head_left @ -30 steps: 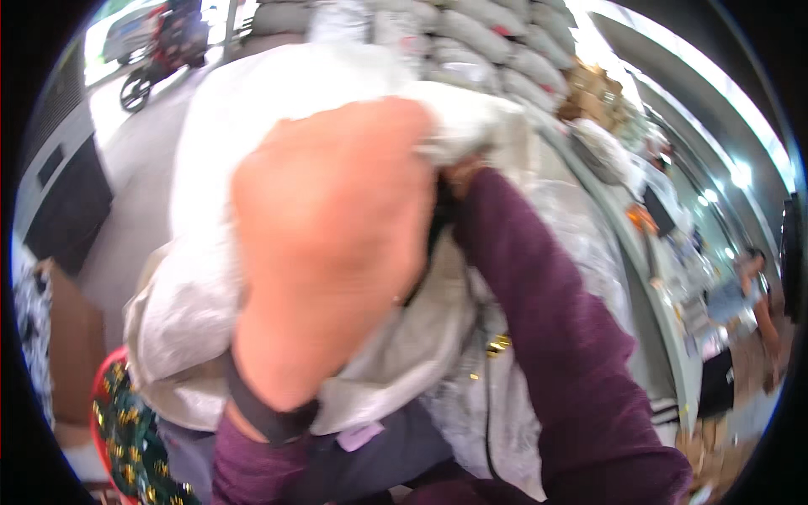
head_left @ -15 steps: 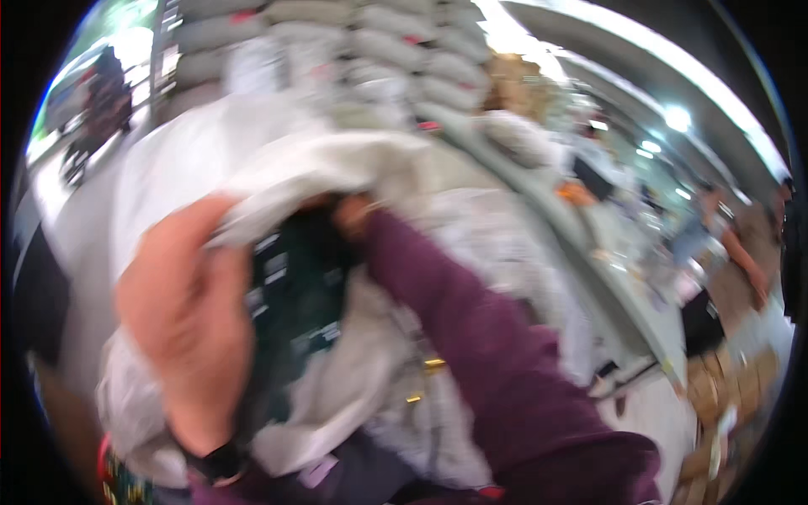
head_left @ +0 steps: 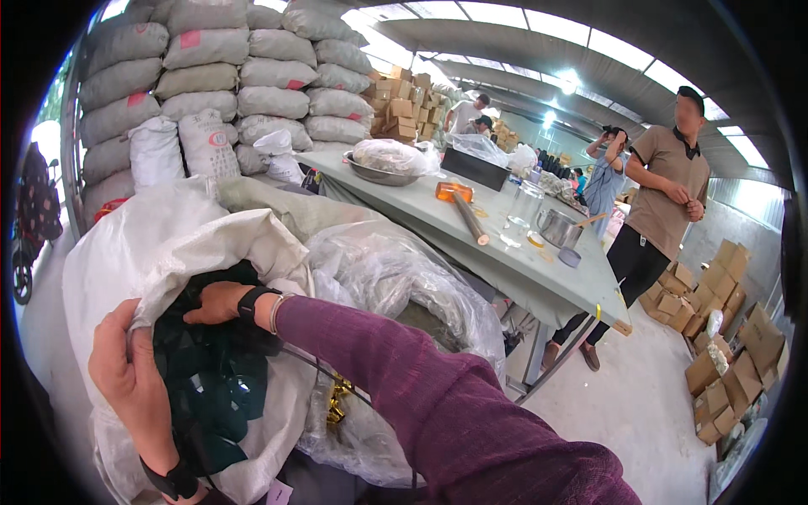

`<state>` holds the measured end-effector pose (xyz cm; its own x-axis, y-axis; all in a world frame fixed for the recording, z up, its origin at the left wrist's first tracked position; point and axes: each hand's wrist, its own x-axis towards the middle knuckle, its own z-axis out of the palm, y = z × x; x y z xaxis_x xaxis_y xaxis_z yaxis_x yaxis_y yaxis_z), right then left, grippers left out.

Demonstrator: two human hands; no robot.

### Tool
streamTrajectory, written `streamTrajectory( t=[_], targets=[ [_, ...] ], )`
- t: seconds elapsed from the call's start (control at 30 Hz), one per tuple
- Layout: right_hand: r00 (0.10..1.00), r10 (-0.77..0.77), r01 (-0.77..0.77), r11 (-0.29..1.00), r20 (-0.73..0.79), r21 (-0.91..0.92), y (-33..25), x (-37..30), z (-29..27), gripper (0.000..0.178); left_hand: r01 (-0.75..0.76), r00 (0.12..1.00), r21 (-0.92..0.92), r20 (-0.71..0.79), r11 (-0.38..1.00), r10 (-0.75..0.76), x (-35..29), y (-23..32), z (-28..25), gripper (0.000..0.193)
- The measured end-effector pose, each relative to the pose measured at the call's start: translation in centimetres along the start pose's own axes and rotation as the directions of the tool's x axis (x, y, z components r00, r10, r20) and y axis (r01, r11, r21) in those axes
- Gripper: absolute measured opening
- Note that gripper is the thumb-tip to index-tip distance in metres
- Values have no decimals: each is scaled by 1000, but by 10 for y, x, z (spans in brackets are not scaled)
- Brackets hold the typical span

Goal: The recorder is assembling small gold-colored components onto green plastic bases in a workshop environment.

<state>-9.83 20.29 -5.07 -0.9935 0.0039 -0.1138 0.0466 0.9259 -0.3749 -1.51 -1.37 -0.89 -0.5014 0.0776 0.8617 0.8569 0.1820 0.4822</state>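
My left hand (head_left: 130, 383) is closed on the rolled rim of a white woven sack (head_left: 109, 244), thumb inside the mouth, fingers outside. In the sack lie many dark green, glossy, flat-sided pieces (head_left: 215, 391); what they are made of is unclear. My right hand (head_left: 216, 303) reaches into the sack's mouth at the pieces. Its fingertips are hidden in shadow, so I cannot tell whether it grips one. Touching the sack on the right is a clear plastic bag (head_left: 396, 278), with shiny gold scraps (head_left: 338, 400) near its lower left side.
A grey-green covered table (head_left: 513, 282) runs along the right, bearing a mallet (head_left: 467, 215), a metal pot (head_left: 560, 227) and a basin (head_left: 383, 174). Stacked sacks (head_left: 278, 71) rise behind. A person (head_left: 669, 181) stands beyond the table; cardboard boxes (head_left: 728, 387) lie far right.
The view has swung rightward and steadied, bringing the table and standing person into clear sight. My left hand still holds the sack's rim; my right hand stays in its mouth, now less covered by the rim.
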Motion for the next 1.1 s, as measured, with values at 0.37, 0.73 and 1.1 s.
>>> streamTrajectory(
  t=[0.37, 0.73, 1.1],
  targets=[
    [778, -439, 525, 847, -450, 80, 11, 40, 1, 60, -140, 988, 16, -63, 990, 141, 6, -5, -7, 18],
    [974, -212, 195, 965, 85, 174, 58, 42, 1, 73, -163, 984, -102, -87, 981, 155, 11, 3, -2, 15],
    [978, -200, 210, 955, 66, -210, -9, -54, -26, 71, 19, 1000, -105, 20, 994, -17, 9, 6, -12, 17]
  ],
)
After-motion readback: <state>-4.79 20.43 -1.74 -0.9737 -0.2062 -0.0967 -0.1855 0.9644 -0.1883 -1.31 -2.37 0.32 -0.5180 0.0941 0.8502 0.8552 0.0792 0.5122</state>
